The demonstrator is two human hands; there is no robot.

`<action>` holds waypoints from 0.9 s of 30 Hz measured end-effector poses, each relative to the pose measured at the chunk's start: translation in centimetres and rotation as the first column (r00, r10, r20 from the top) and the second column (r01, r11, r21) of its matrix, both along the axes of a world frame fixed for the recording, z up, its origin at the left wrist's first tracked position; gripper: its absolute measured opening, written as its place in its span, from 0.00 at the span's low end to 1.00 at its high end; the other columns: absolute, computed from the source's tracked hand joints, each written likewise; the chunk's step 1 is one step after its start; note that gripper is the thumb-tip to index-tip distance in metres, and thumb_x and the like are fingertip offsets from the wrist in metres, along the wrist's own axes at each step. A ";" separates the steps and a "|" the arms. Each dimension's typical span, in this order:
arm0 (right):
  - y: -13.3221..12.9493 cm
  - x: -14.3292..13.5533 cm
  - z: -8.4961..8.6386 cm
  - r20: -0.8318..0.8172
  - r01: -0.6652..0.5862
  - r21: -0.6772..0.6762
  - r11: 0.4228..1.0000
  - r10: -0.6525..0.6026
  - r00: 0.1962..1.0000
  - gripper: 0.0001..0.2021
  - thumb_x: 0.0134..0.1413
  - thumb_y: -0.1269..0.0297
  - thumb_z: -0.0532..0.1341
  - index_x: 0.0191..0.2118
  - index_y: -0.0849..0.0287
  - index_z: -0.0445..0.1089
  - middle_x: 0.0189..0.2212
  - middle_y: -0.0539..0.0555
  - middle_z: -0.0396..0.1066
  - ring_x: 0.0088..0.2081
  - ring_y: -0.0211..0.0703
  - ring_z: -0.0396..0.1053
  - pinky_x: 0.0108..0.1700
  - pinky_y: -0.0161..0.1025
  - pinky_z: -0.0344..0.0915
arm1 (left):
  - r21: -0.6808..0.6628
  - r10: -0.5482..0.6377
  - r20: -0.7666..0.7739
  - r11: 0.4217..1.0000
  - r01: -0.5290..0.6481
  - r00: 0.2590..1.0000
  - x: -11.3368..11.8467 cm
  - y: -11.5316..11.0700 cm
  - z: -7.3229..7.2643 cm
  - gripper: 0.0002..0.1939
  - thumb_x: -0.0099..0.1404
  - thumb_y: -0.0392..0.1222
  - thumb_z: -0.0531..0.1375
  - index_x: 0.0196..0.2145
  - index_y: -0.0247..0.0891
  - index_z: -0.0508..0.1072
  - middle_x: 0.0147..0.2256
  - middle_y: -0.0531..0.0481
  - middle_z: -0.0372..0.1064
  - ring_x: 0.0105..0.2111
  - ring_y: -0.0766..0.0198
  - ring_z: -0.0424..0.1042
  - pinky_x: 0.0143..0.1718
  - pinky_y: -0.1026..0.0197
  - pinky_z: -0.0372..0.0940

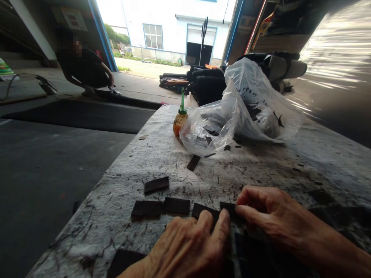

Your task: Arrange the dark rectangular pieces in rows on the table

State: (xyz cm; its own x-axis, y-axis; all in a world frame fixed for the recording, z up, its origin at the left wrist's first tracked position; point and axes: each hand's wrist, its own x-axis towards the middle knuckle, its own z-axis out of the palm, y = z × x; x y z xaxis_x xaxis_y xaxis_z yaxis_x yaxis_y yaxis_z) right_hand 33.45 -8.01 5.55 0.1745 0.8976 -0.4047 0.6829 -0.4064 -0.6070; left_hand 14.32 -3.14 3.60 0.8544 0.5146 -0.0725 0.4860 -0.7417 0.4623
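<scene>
Dark strips (176,205) lie in a row near the counter's (121,216) near edge. Your left hand (188,247) presses flat; right hand (269,216) pinches one strip (227,208). Butt ends squarely.

Table: we saw a worn grey table (121,216), its top scratched and strewn with dark slivers.
Near edge: we counted a row of dark flat rectangular pieces (176,205) lying side by side on the top.
Single piece: we noted a dark piece (156,184) lying apart behind that row.
Far end: we found a clear plastic bag (240,112) slumped on the top, with a small green-capped bottle (180,120) upright just beside it.
</scene>
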 end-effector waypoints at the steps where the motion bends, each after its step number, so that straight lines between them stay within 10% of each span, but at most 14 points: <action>1: -0.1 0.0 0.2 -0.015 0.007 -0.002 1.000 -0.007 1.000 0.08 0.53 0.62 0.55 0.27 0.57 0.68 0.19 0.45 0.65 0.21 0.32 0.58 0.21 0.29 0.54 | 0.010 -0.045 -0.050 0.999 0.045 0.998 0.3 0.1 0.0 0.23 0.62 0.33 0.50 0.53 0.47 0.66 0.36 0.46 0.73 0.23 0.59 0.70 0.20 0.60 0.56; 15: -0.6 0.0 -0.3 0.254 -0.097 0.094 0.991 0.070 0.965 0.05 0.54 0.69 0.53 0.31 0.55 0.65 0.21 0.45 0.66 0.23 0.36 0.61 0.26 0.33 0.55 | -0.005 -0.120 -0.281 0.992 0.123 0.952 0.8 0.2 0.0 0.26 0.63 0.30 0.45 0.57 0.44 0.60 0.41 0.45 0.72 0.27 0.55 0.72 0.23 0.57 0.61; 22: -0.9 1.0 1.2 0.138 0.010 0.188 0.982 -0.036 0.990 0.08 0.59 0.59 0.52 0.34 0.53 0.66 0.24 0.46 0.69 0.26 0.37 0.66 0.27 0.33 0.61 | -0.001 -0.099 -0.302 0.995 0.103 0.948 0.8 0.6 0.1 0.29 0.61 0.31 0.47 0.60 0.47 0.56 0.41 0.45 0.72 0.26 0.55 0.73 0.20 0.58 0.56; 27: -2.8 1.6 -1.1 0.363 -0.298 0.459 0.837 0.130 0.923 0.11 0.58 0.72 0.50 0.38 0.54 0.69 0.35 0.49 0.72 0.35 0.38 0.70 0.37 0.35 0.64 | 0.024 -0.088 -0.210 0.995 0.095 0.974 0.9 0.7 0.6 0.29 0.60 0.29 0.45 0.58 0.40 0.61 0.37 0.40 0.74 0.23 0.55 0.73 0.18 0.59 0.56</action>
State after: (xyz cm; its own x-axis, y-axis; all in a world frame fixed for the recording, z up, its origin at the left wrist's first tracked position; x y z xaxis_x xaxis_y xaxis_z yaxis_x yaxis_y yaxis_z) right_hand 35.00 -10.78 4.45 -0.0082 0.9891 0.1467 0.8994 0.0714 -0.4313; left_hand 15.25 -2.48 4.20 0.8658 0.4400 -0.2382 0.4983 -0.8008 0.3323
